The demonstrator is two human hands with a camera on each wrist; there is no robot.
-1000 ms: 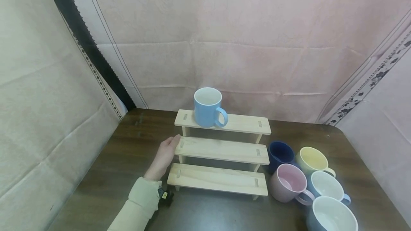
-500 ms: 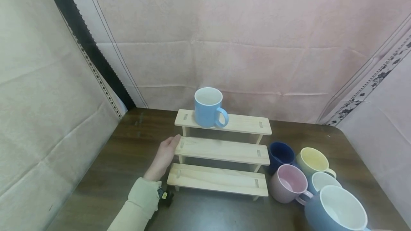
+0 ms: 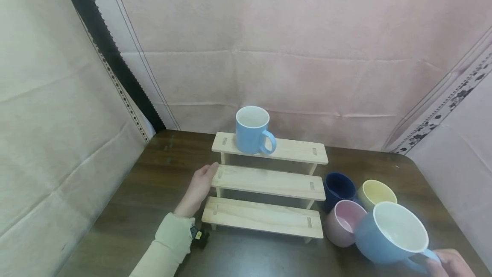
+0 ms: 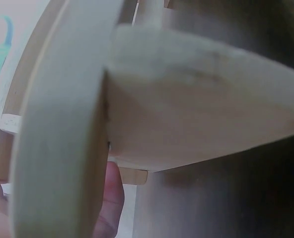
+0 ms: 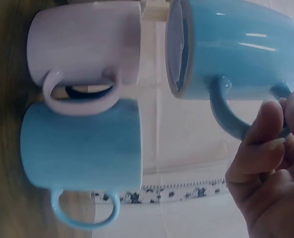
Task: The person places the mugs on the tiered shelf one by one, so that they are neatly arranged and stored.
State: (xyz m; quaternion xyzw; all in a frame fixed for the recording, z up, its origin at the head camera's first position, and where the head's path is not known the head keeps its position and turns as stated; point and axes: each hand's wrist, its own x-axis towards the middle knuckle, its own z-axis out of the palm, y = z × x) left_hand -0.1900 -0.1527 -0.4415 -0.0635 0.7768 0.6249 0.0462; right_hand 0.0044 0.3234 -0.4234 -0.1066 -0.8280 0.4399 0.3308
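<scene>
My left hand (image 3: 199, 185) grips the left end of the middle board of a three-step wooden shelf (image 3: 269, 182). In the left wrist view, fingers (image 4: 112, 198) show on both sides of the shelf's wood (image 4: 62, 124). At the lower right of the head view, my right hand (image 3: 447, 263) pinches the handle of a light blue mug (image 3: 384, 240). The right wrist view shows this mug raised, its base off the table. Another light blue mug (image 5: 82, 148) stands on the table beside a pink mug (image 3: 342, 228); the held mug hides it in the head view.
A light blue mug (image 3: 250, 136) stands on the shelf's top board, near its left end. Right of the shelf are a navy mug (image 3: 339, 189) and a yellow mug (image 3: 377, 193). Pale cloth (image 3: 292, 33) hangs behind the dark wooden table (image 3: 153, 208) and at both sides.
The light blue mug at the lower right was lifted and moved up, and my right hand came into view on its handle. My left hand kept its place on the shelf.
</scene>
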